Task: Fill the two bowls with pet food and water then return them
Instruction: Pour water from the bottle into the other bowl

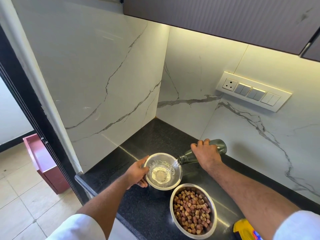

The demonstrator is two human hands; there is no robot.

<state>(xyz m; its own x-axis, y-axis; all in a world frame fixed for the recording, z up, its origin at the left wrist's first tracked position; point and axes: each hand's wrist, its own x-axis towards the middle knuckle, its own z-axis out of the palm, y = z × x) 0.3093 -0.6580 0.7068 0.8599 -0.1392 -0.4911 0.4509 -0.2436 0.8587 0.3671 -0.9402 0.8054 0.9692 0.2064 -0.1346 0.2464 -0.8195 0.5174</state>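
Two steel bowls stand on the black granite counter (155, 135). The farther bowl (178, 179) has water splashing into it. My left hand (137, 174) grips its left rim. My right hand (207, 154) holds a dark green glass bottle (186, 158) tipped on its side, mouth over the bowl's right rim, and water streams out. The nearer bowl (214, 217) is full of brown and reddish kibble and sits untouched at the counter's front.
A yellow pet food bag (244, 229) lies at the front right under my right forearm. Marble walls close the counter's corner, with a switch panel (252, 90) on the right wall. A dark cabinet hangs overhead. A maroon box (43, 161) stands on the tiled floor, left.
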